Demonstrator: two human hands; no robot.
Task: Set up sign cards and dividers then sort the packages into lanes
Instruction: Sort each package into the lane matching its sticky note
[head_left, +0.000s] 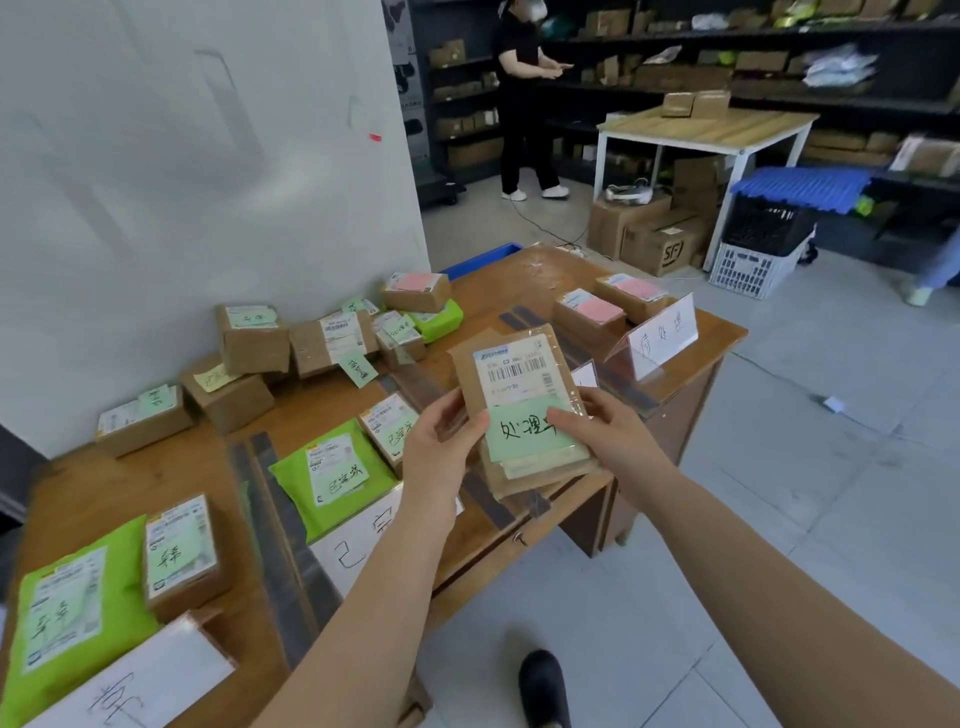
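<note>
Both the left hand (441, 441) and right hand (602, 431) grip a flat brown package (514, 374) between them, above the surface (171, 483). Best to read its green note (524, 431), then lower it flat inside the matching lane below the hands.

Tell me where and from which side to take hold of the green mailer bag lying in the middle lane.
Judging by its pose, pinch the green mailer bag at its near corner, coming from the table's front edge. It lies flat and soft, so only a thin edge offers purchase; a brown box crowds its far right side, and divider strips run along its left.
</note>
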